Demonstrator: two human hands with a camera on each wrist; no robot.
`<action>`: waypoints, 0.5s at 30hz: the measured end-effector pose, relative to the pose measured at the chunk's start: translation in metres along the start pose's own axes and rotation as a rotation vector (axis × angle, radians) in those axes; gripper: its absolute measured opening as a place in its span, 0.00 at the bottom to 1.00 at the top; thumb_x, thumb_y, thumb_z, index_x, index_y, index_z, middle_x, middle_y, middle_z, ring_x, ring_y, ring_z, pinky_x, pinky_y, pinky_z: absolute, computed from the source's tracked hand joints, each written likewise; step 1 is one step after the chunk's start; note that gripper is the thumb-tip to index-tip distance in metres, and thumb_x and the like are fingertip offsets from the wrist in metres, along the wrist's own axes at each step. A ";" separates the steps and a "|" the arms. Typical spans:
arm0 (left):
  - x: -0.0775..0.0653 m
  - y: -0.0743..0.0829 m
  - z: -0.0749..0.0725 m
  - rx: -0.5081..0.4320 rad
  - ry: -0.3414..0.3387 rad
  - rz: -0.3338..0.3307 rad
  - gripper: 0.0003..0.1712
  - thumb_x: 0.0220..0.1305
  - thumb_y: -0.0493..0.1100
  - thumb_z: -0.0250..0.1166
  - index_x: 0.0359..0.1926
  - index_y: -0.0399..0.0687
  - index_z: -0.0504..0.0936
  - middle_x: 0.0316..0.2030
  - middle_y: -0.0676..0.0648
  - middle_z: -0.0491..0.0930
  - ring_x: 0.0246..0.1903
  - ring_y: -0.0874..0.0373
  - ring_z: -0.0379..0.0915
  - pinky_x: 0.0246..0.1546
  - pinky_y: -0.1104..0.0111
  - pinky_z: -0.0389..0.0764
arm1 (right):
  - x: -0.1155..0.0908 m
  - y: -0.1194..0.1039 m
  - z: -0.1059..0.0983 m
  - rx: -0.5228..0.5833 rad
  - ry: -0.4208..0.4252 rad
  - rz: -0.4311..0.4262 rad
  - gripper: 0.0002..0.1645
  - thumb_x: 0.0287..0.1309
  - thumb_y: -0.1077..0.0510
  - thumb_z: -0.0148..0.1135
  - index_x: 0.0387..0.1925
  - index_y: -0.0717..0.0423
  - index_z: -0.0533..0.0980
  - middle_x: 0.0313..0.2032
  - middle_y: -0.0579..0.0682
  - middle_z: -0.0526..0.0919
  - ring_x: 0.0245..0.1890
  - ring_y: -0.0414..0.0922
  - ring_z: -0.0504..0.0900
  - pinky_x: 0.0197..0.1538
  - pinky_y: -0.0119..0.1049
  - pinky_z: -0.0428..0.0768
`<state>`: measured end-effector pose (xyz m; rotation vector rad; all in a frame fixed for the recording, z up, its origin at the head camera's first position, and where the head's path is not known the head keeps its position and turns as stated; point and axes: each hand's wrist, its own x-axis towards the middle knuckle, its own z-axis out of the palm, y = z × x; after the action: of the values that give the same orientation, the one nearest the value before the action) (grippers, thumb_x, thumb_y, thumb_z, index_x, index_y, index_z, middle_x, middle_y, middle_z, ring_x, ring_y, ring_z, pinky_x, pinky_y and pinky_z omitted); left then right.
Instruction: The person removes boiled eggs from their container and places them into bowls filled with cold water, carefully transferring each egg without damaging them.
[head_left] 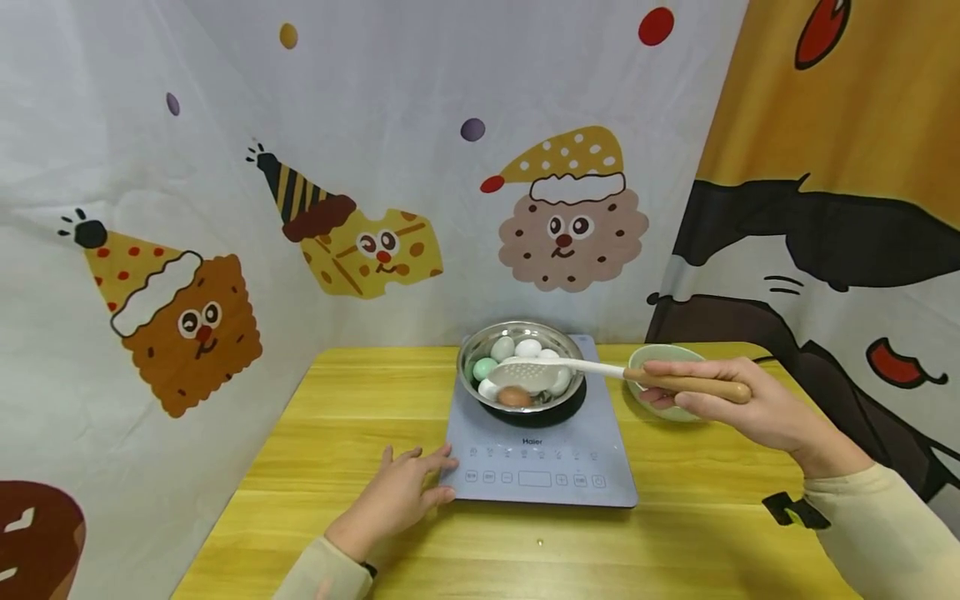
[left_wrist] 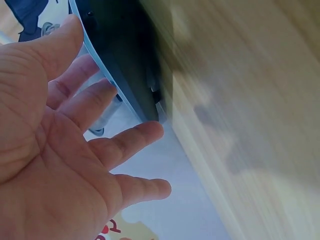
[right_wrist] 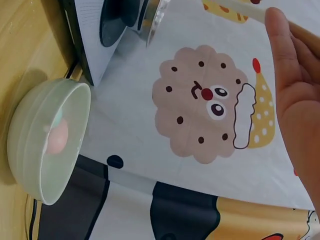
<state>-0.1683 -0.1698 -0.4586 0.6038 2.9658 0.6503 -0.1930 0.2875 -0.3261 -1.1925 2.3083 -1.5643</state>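
My right hand [head_left: 765, 412] grips the wooden handle of a white slotted spoon [head_left: 592, 367]. The spoon's perforated head lies over a steel pan [head_left: 463, 367] of eggs. In the pan are several white and pale green eggs, a mint-green egg [head_left: 484, 369] and a brown egg [head_left: 514, 397]; the spoon hides part of them. Beneath the pan is a Haier induction cooker [head_left: 532, 467]. My left hand [head_left: 393, 493] touches the cooker's left edge with spread fingers. In the left wrist view, fingertips [left_wrist: 107, 89] meet its rim.
Right of the cooker, a pale green bowl [right_wrist: 30, 125] stands on the wooden table [head_left: 337, 417], partly behind my right hand in the head view. A pink egg [right_wrist: 57, 137] and a greenish one show inside it. A cartoon-printed curtain [head_left: 405, 67] closes off the back.
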 end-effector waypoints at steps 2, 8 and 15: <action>0.000 0.000 -0.001 -0.005 -0.006 -0.004 0.26 0.61 0.55 0.69 0.60 0.59 0.80 0.68 0.56 0.72 0.64 0.31 0.69 0.64 0.24 0.49 | 0.001 0.000 0.001 -0.013 -0.024 0.014 0.28 0.66 0.76 0.49 0.67 0.68 0.67 0.61 0.61 0.79 0.54 0.51 0.84 0.53 0.33 0.84; 0.001 0.000 -0.002 -0.001 -0.011 -0.013 0.26 0.61 0.55 0.68 0.60 0.59 0.80 0.68 0.55 0.72 0.63 0.32 0.70 0.64 0.24 0.49 | 0.016 -0.007 0.010 -0.105 -0.073 0.015 0.26 0.66 0.72 0.54 0.65 0.61 0.72 0.56 0.55 0.84 0.53 0.46 0.85 0.50 0.32 0.85; 0.001 -0.001 0.002 -0.015 -0.021 -0.019 0.27 0.61 0.56 0.68 0.61 0.60 0.79 0.68 0.57 0.71 0.64 0.33 0.70 0.64 0.24 0.49 | 0.018 -0.001 0.015 -0.011 0.057 0.050 0.22 0.71 0.71 0.47 0.64 0.65 0.71 0.55 0.60 0.84 0.49 0.54 0.86 0.50 0.45 0.86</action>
<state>-0.1691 -0.1691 -0.4607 0.5763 2.9406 0.6595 -0.1978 0.2642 -0.3262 -1.0979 2.3657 -1.5906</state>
